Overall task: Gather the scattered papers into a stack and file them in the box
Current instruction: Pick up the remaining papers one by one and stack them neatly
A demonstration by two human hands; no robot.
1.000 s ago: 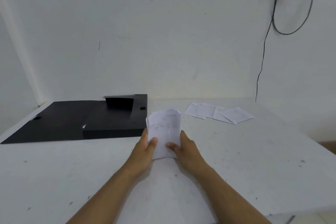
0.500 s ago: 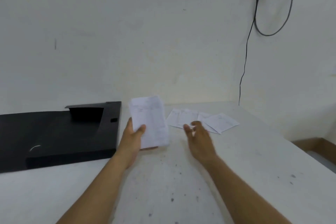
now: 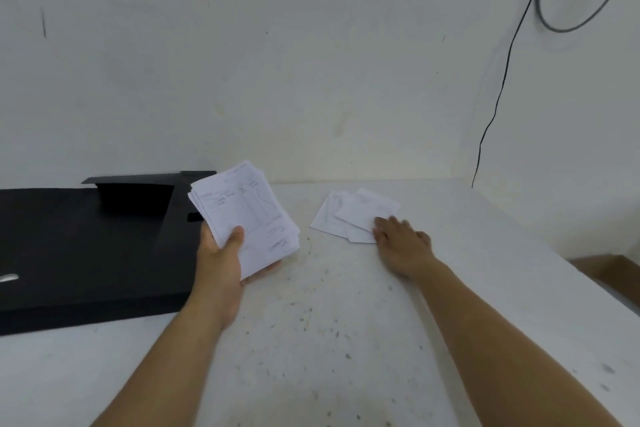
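The left hand (image 3: 221,263) grips a stack of papers (image 3: 247,215) above the table (image 3: 329,322), thumb on top, beside the right edge of the open black box (image 3: 86,253). The right hand (image 3: 403,241) lies flat, fingers spread, on overlapping loose sheets (image 3: 349,215) near the back edge. Bare tabletop lies between the hands.

We see soft, even, rather dim light with a cool grey-green cast and no glare. Only faint shadows lie on the white surface (image 3: 346,322) under our forearms. The picture is slightly blurred throughout, and straight edges bow near the frame's left and right borders.
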